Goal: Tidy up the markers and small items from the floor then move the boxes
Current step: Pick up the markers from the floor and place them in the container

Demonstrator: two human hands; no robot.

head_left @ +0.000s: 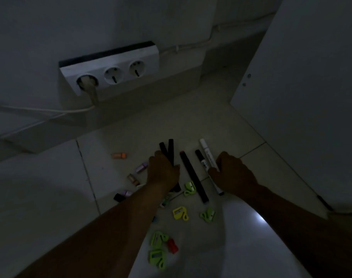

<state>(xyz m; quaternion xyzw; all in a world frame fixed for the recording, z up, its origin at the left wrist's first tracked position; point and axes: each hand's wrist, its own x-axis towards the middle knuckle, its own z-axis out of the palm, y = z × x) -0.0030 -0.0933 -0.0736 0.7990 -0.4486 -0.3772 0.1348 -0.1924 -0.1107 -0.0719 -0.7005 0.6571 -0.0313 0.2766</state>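
On the dim tiled floor my left hand (pixel 164 171) closes around two black markers (pixel 168 150) that cross each other. My right hand (pixel 232 172) grips a white marker (pixel 206 152). A black-capped white marker (pixel 202 163) lies just left of it, touching my fingers. Between the hands lies a long black marker (pixel 193 176). Green and yellow sharpeners (pixel 180 213) are scattered nearer to me, with a red one (pixel 172 245). Small pastel items, orange (pixel 119 155) and pink (pixel 141 167), lie left of my left hand.
A triple wall socket (pixel 111 71) with one plug and a white cable (pixel 50 112) sits on the wall behind. A white panel or door (pixel 301 97) stands at the right. A low skirting ledge (pixel 40 135) runs along the wall at left.
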